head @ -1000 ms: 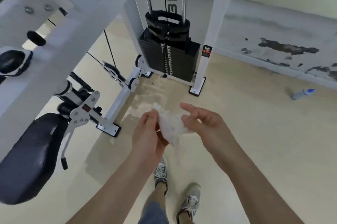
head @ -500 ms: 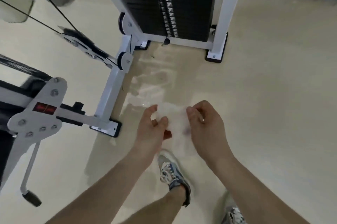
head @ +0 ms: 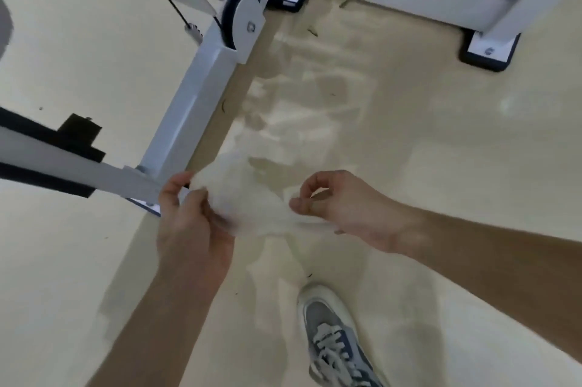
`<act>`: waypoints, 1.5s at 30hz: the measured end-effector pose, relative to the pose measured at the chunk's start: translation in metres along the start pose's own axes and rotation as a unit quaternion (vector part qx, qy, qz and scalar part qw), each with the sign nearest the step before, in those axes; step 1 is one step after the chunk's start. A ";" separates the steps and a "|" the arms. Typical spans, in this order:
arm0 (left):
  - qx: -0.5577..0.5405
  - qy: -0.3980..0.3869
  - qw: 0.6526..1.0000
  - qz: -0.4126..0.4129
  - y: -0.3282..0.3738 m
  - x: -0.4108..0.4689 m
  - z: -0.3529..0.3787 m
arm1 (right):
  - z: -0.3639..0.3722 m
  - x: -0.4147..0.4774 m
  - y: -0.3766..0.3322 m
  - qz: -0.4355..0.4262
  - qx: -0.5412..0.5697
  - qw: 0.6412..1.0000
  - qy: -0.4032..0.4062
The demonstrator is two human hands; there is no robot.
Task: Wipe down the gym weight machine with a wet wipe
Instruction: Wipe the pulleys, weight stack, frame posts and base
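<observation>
Two hands are stretching one wet wipe between them above the floor, just in front of the weight machine's white base rail. The pulling apart is probably meant to open the crumpled sheet into a flat pad before it goes onto the frame, so no wiping is happening yet. The left hand is pinching the wipe's left edge, thumb and fingers curled round the fabric. The right hand is gripping the opposite end, fingertips bunched on a twisted corner. The wipe is hanging in the air, seemingly touching neither rail nor floor.
</observation>
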State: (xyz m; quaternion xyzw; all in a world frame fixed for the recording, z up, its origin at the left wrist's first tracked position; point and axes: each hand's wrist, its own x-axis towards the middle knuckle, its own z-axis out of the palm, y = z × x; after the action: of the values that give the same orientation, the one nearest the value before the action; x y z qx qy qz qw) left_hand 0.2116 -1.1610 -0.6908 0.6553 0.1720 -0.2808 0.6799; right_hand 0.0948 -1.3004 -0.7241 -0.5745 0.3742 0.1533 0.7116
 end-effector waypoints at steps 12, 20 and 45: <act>0.398 -0.012 0.903 0.161 -0.002 0.086 -0.078 | 0.035 0.136 -0.068 0.007 -0.258 0.948 -0.186; 0.869 -0.032 0.259 0.419 0.003 0.160 -0.114 | 0.062 0.227 -0.063 -0.211 -0.372 0.898 -0.102; 0.918 0.026 0.351 0.184 -0.022 0.185 -0.081 | 0.053 0.344 -0.086 -0.392 -0.692 0.587 0.152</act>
State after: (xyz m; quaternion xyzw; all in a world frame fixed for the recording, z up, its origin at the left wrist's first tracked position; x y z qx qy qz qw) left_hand 0.3535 -1.1099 -0.8261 0.8931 -0.2997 -0.1145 -0.3154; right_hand 0.4011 -1.3496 -0.9042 -0.9996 -0.0034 -0.0171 0.0236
